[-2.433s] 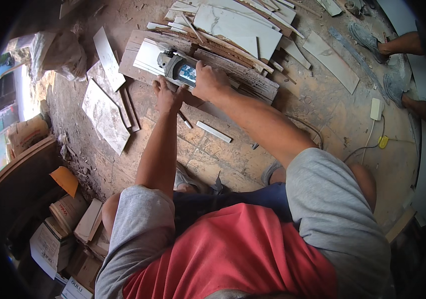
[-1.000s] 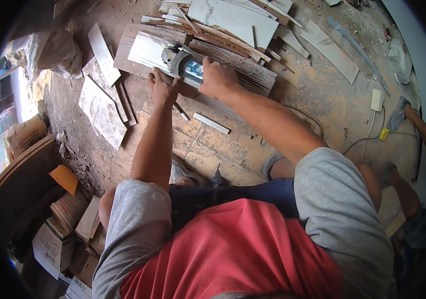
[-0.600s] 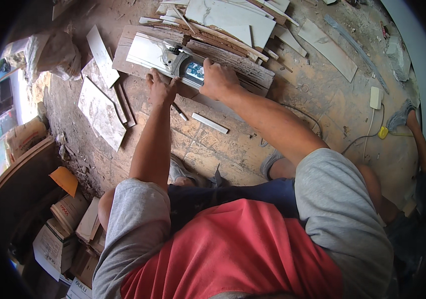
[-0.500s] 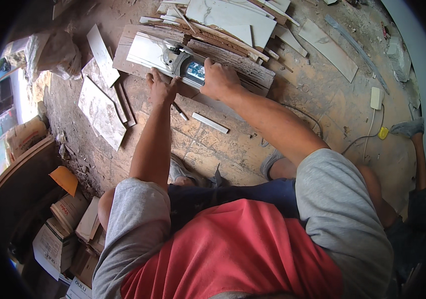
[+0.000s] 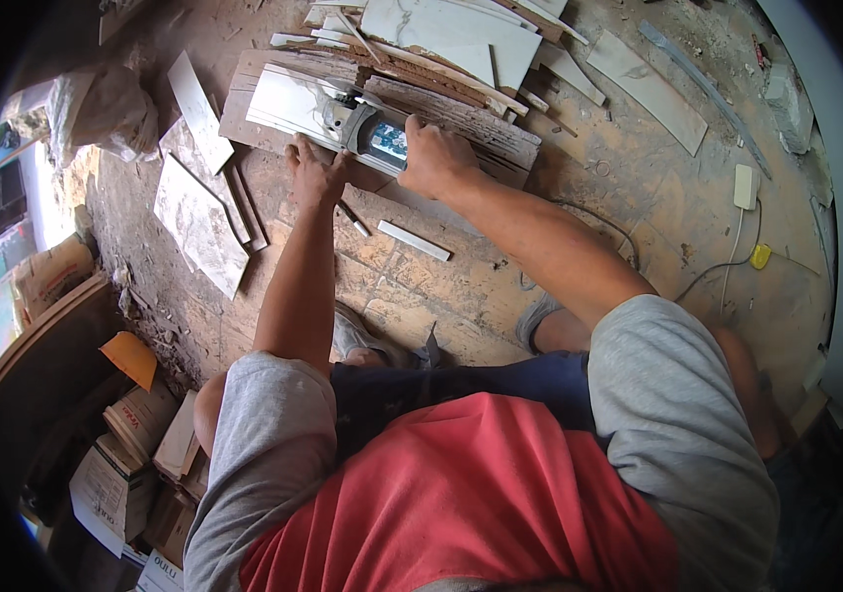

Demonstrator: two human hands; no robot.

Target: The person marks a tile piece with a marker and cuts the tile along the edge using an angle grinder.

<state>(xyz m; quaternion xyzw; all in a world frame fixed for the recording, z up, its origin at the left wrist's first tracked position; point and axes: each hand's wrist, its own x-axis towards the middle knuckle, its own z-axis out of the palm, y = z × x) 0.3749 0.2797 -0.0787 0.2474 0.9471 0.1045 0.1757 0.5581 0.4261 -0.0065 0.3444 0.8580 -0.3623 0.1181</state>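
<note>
My right hand (image 5: 438, 160) is wrapped round the rear of an angle grinder (image 5: 352, 124) with a grey head and a blue-patterned body. The grinder lies over a white marble-look tile strip (image 5: 278, 99), its disc mostly hidden. My left hand (image 5: 316, 178) rests at the strip's near edge, fingers spread on it and the thumb close to the grinder head. Under the strip are worn boards (image 5: 244, 84). A thin white offcut (image 5: 414, 240) and a small pen-like stick (image 5: 353, 219) lie on the floor nearer to me.
Cut tiles (image 5: 441, 35) are piled beyond the boards, with broken pieces (image 5: 190, 222) at left. A long tile (image 5: 647, 91) and a grey metal strip (image 5: 703, 84) lie at right. A cable with a yellow connector (image 5: 760, 257) crosses the floor. Cardboard boxes (image 5: 111, 488) stand lower left.
Another person's foot and leg at the right edge have gone from view. My hands and the grinder hold nearly the same place.
</note>
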